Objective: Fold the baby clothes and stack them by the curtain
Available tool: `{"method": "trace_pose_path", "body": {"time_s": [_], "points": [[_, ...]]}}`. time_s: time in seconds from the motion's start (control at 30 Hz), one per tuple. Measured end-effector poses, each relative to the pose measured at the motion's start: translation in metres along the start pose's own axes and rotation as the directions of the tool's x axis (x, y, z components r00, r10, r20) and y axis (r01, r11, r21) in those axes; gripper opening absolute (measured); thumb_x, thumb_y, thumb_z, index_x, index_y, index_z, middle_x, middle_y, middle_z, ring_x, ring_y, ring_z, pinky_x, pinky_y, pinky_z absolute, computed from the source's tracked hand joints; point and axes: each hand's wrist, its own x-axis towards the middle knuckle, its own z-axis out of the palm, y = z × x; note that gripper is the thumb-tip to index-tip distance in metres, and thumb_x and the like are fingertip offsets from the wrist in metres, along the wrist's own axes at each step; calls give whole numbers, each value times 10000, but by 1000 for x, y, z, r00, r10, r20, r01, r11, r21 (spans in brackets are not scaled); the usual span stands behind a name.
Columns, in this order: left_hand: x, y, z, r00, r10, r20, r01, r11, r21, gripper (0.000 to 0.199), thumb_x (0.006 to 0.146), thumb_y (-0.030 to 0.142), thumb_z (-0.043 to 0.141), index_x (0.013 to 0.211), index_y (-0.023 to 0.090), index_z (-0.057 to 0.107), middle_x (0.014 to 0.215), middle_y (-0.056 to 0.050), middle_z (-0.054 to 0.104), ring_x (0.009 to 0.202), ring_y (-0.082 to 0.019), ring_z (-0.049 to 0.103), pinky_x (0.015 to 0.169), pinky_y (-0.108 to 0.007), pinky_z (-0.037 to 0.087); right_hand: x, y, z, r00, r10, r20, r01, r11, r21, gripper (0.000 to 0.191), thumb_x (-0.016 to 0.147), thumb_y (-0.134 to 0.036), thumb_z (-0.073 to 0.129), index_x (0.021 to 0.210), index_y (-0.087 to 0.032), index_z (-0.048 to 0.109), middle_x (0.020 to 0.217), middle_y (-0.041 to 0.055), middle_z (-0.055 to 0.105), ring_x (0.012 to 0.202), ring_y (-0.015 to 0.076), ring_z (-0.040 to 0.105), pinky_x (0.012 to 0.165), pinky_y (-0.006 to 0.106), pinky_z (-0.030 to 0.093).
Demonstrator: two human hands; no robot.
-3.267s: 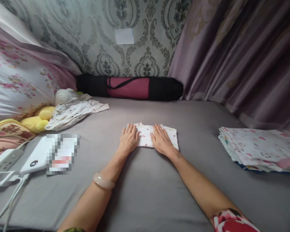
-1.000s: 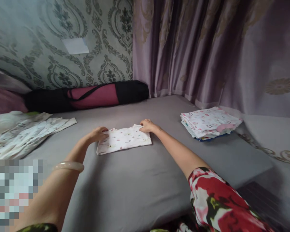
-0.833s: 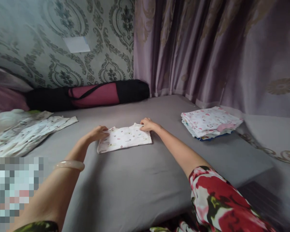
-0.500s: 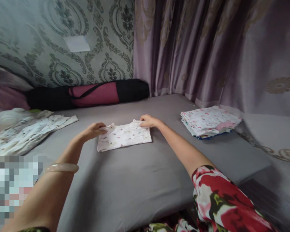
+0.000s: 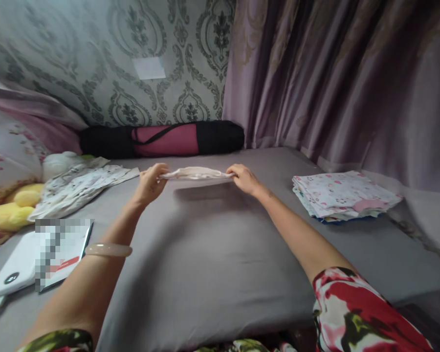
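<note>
A small folded white garment (image 5: 198, 173) is held up off the bed, seen almost edge-on, with its shadow falling on the sheet beneath. My left hand (image 5: 152, 183) pinches its left end, and my right hand (image 5: 245, 178) pinches its right end. Its printed face is turned out of sight. To the right lies a stack of folded clothes (image 5: 344, 193), the top one white with pink prints. Over on the left, a loose white printed garment (image 5: 84, 188) lies spread on the bed.
A black and maroon roll bag (image 5: 165, 139) lies along the wall. At the left are a yellow plush toy (image 5: 12, 210), a white device (image 5: 20, 259) with a cable, and a partly blurred flat item (image 5: 68, 264). Purple curtains (image 5: 297, 73) hang behind the grey bed (image 5: 223, 274).
The folded garment has risen off the bed and tipped from face-up to edge-on, still between both hands. The view has swung left, showing more of the left side.
</note>
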Motion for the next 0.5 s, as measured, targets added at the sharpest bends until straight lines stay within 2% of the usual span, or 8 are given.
{"method": "trace_pose_path", "body": {"time_s": [0.1, 0.23, 0.4, 0.5], "points": [[-31, -4, 11, 985, 116, 125, -128, 987, 93, 339, 813, 209, 447, 1111, 231, 606, 991, -55, 705, 959, -224, 585, 932, -386, 342, -30, 0, 17, 990, -55, 129, 63, 996, -58, 346, 805, 12, 433, 964, -192, 663, 1005, 58, 674, 958, 196, 554, 869, 303, 390], [-68, -11, 21, 938, 212, 274, -246, 964, 97, 361, 808, 159, 413, 1084, 234, 633, 1074, -68, 698, 1030, -231, 575, 923, -386, 334, -63, -4, 27, 968, -120, 220, 136, 989, -62, 347, 829, 18, 402, 963, -195, 642, 1010, 63, 659, 955, 195, 529, 851, 298, 377], [-87, -11, 19, 899, 223, 377, -275, 957, 91, 419, 770, 103, 400, 1076, 256, 642, 1172, -45, 676, 1102, -222, 565, 963, -400, 311, -78, -9, 23, 957, -127, 262, 146, 988, -54, 395, 787, 48, 390, 987, -195, 629, 1072, 65, 639, 998, 185, 516, 849, 290, 367], [-87, -3, 12, 898, 184, 400, -237, 968, 87, 382, 752, 126, 421, 1034, 247, 649, 1162, -42, 683, 1109, -223, 575, 987, -405, 312, -76, -14, 19, 954, -87, 288, 117, 989, -91, 363, 728, 58, 410, 856, -189, 645, 1023, 56, 650, 976, 181, 531, 835, 286, 362]]}}
